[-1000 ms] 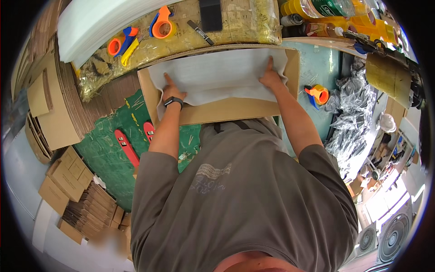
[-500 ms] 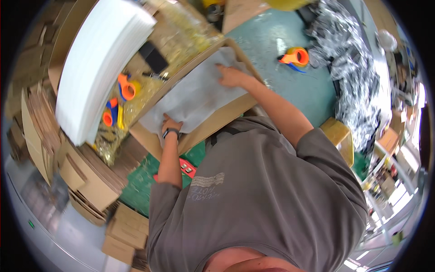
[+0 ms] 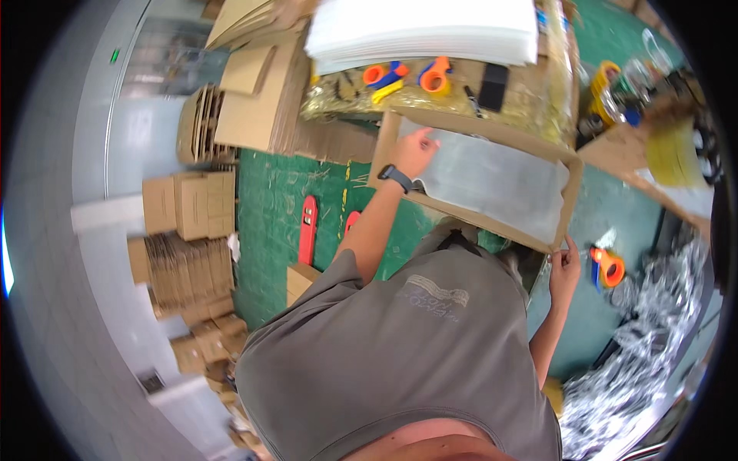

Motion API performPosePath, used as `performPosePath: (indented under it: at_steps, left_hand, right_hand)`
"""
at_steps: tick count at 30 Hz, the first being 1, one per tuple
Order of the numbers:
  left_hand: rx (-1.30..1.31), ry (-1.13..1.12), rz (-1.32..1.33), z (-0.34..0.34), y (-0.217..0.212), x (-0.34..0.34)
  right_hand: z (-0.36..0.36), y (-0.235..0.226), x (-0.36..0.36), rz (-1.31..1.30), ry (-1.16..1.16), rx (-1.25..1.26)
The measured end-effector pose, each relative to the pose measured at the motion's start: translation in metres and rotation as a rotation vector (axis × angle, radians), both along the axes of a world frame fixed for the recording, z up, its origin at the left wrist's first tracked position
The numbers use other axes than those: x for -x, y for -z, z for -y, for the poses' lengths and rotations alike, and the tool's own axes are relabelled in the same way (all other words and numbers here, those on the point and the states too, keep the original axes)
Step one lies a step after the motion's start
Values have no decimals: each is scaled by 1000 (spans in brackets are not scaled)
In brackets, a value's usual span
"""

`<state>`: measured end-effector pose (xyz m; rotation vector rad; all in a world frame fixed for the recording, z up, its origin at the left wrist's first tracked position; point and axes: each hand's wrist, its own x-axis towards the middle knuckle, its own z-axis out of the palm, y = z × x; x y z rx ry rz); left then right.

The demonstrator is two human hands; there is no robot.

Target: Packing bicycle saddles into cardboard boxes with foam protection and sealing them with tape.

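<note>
A shallow open cardboard box (image 3: pixel 567 211) lies in front of me, lined with a thin, whitish translucent sheet (image 3: pixel 492 178). My left hand (image 3: pixel 416 152), with a dark watch on the wrist, reaches over the near wall into the box's left end. Its fingers rest on the sheet, thumb and forefinger slightly apart. At the near right corner my right hand (image 3: pixel 565 265) grips the cardboard, thumb up along the outside. Whatever lies under the sheet is hidden.
Beyond the box are a thick stack of white sheets (image 3: pixel 423 34), orange tape dispensers (image 3: pixel 435 77) and a black block (image 3: pixel 493 86). Another tape dispenser (image 3: pixel 610 269) and crumpled silvery film (image 3: pixel 653 338) lie right. Flattened cartons (image 3: pixel 257 100) stand left.
The view has swung round, so the box appears farther right. My right hand has left the sheet and moved to the box's near right corner. My left hand stays at the left end.
</note>
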<state>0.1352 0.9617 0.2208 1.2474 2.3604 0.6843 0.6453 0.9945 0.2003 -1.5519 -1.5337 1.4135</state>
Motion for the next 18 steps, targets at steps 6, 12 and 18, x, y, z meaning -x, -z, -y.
performPosePath:
  at_steps: [6,12,18]
  left_hand:
    - [-4,-533,-411,71,-31,221]
    - [-75,-725,-685,101,-17,511]
    - [102,-723,-756,93,14,725]
  right_hand:
    - [-40,-39,78,158,-184,-121]
    - [-26,-57,201,325,-201,-194]
    - [13,-71,297,501,-256,-136]
